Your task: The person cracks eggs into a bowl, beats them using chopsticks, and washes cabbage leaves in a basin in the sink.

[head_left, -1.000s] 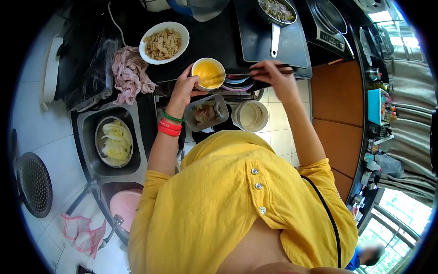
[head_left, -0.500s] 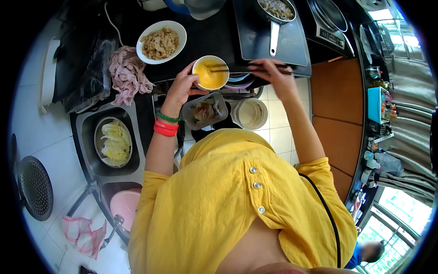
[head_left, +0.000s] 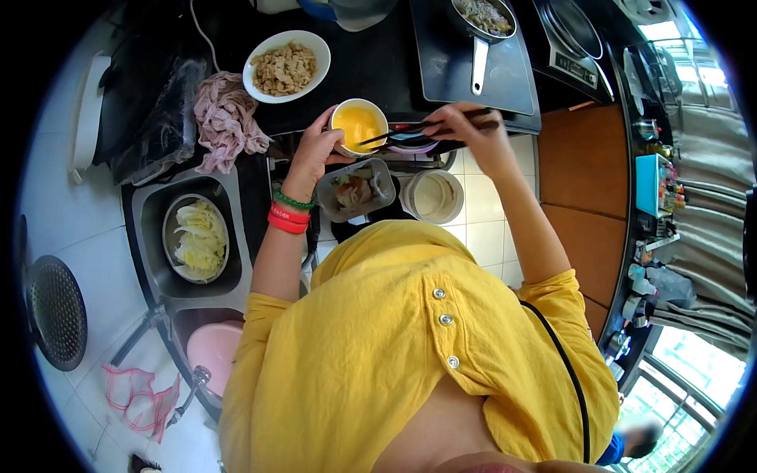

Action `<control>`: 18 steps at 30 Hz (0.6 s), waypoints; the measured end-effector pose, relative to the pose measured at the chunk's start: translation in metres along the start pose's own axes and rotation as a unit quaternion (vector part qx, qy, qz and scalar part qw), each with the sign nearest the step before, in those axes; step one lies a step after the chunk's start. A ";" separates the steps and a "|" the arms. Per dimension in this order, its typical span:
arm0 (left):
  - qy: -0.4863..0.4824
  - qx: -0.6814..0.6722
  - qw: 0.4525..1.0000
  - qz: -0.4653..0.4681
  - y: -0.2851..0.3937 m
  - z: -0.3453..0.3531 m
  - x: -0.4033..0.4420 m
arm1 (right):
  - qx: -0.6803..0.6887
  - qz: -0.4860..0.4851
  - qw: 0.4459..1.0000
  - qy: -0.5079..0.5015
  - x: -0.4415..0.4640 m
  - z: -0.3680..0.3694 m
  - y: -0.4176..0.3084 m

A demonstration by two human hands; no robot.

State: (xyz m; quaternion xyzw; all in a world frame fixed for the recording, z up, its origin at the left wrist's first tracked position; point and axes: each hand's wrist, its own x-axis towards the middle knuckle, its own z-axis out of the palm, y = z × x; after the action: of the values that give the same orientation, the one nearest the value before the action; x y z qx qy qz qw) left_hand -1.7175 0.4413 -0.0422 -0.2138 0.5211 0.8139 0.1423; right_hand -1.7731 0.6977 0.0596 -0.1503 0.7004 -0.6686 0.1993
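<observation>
My left hand (head_left: 317, 150) is closed around the side of a white bowl (head_left: 383, 115), which I hold in front of the counter edge. Yellow beaten egg (head_left: 355, 124) lies inside it. In my right hand (head_left: 467, 130) is a pair of dark chopsticks (head_left: 400, 133), gripped between the fingers; their tips reach into the bowl near its lower rim. Just beyond the bowl, a white dish (head_left: 325, 57) of pale brown cooked pieces (head_left: 284, 68) stands on the black counter.
A pan (head_left: 482, 59) with food stands on a flat dark plate (head_left: 441, 79). Below my hands are a clear container (head_left: 327, 199) with scraps and a white bucket (head_left: 456, 197). At left, the sink (head_left: 152, 236) holds a bowl of leaves (head_left: 197, 240). A person (head_left: 635, 437) is at lower right.
The chopstick tips have moved from the middle of the egg toward the bowl's lower rim and now slant down to the left. My right hand has shifted slightly.
</observation>
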 end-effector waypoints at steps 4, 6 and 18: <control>-0.028 -0.046 0.998 -0.012 -0.002 -0.006 -0.001 | 0.026 0.039 0.997 0.064 -0.001 0.000 0.016; -0.024 -0.037 0.999 -0.010 -0.002 -0.005 -0.003 | 0.060 0.072 0.994 0.049 -0.004 -0.004 0.016; -0.021 0.005 1.000 0.005 0.001 0.000 0.000 | 0.089 0.054 0.991 0.085 -0.011 -0.008 0.021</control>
State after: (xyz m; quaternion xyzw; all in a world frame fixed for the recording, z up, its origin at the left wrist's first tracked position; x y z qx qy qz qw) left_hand -1.7182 0.4409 -0.0418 -0.1933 0.5229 0.8164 0.1508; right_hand -1.7658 0.7112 0.0402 -0.0368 0.6595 -0.7271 0.1871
